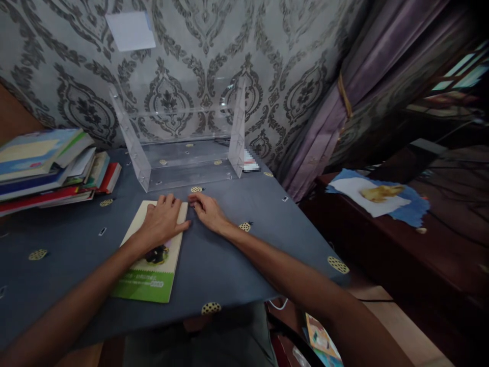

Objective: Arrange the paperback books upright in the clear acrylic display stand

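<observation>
A book [153, 283] with a cream and green cover and a dark picture lies flat on the cloth-covered table. My left hand [162, 221] rests palm down on its upper part, fingers stretched forward and thumb out over the right edge. Just off the book's upper right corner is my right hand [210, 211], loosely curled with thumb and fingers apart and nothing visible in it. Beyond both hands stands a clear plastic rack [141, 165] with transparent side panels and cross pieces.
A stack of books [42, 163] sits on the left of the table [248, 270]. Behind is a patterned wall with a white card [132, 31]. At right hangs a purple curtain [324, 122], beside a dark surface bearing a blue and white cloth [412, 206]. More books [321, 336] lie below the table.
</observation>
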Demonstrator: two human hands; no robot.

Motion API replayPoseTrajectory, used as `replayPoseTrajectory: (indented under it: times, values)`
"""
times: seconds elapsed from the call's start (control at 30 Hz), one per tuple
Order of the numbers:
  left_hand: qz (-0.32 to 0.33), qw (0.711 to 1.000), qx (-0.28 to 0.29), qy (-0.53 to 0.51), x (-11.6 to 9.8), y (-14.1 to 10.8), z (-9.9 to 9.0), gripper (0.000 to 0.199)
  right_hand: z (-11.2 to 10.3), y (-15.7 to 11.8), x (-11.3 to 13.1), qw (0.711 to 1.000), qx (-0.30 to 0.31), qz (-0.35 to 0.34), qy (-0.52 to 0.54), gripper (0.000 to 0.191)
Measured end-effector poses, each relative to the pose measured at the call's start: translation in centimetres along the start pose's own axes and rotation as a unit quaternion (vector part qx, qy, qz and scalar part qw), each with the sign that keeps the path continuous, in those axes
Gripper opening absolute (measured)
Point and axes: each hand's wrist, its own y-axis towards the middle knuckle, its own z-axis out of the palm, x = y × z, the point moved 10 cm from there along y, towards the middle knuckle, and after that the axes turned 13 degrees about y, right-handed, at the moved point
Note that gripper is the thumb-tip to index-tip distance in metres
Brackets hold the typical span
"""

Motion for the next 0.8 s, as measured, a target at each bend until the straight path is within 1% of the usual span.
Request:
replayPoseTrajectory:
  times: [0.1,0.17,0.27,0.4,0.57,0.7,0.8]
  values:
    - [0.038,0.999,0.027,0.004,-0.2,-0.6,0.0,0.042,-0.3,0.0,0.1,1.000,-0.006,0.015,0.010,0.037]
    - [0.047,0.998,0.033,0.000,-0.2,-1.1,0.2,0.041,-0.3,0.0,0.1,1.000,-0.009,0.022,0.019,0.038]
    - [0.016,1.000,0.013,-0.002,0.1,-1.8,0.3,0.039,-0.2,0.0,0.0,0.999,-0.008,0.028,0.033,0.038]
    - [-0.036,0.999,-0.004,0.027,-0.1,-2.3,0.4,0.032,0.0,0.1,-0.4,0.999,-0.009,0.023,0.039,0.037]
    - [-0.045,0.999,-0.009,0.027,-0.4,-2.3,0.0,0.028,0.1,0.2,-0.6,0.999,-0.011,0.018,0.043,0.037]
    - [-0.054,0.998,-0.008,0.009,0.1,-2.3,-0.3,0.027,0.2,0.1,-0.5,0.998,-0.010,0.036,0.047,0.036]
    - [-0.057,0.998,0.002,0.000,0.7,-2.2,-0.3,0.027,0.2,0.1,-0.6,0.997,-0.008,0.053,0.060,0.036]
